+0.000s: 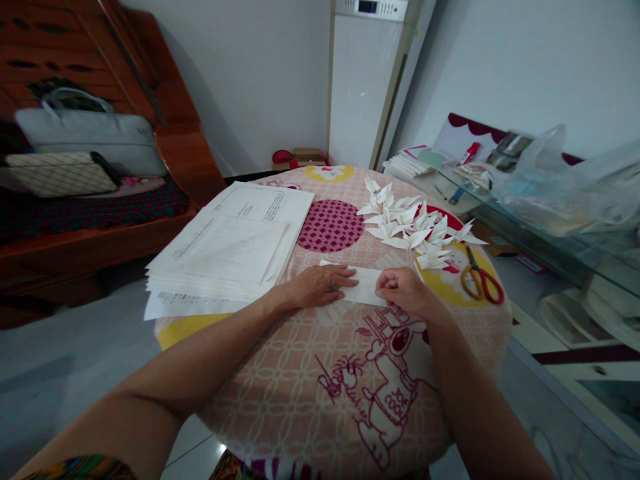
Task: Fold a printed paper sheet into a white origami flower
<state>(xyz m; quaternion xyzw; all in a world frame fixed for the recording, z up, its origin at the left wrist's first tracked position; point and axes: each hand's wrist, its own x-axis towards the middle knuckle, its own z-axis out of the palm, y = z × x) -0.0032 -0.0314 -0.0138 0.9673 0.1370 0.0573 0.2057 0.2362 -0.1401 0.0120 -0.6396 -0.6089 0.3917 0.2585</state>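
Observation:
A white folded strip of paper (367, 285) lies crosswise on the cloth-covered round table. My left hand (320, 285) rests flat over its left part, fingers stretched out to the right. At the strip's other end, my right hand (404, 291) is closed, with curled fingers on the paper; its fingertips are partly hidden. Beyond my right hand sits a cluster of white folded paper cranes (400, 217). To the left is a stack of white paper sheets (225, 233), some printed, with smaller pieces on top.
Scissors (481, 283) with red and yellow handles lie at the table's right edge. A red object (447, 219) shows beneath the cranes. On the right, a glass shelf holds a clear plastic bag (555, 187) and papers. A wooden bench (180, 157) with bags stands at left.

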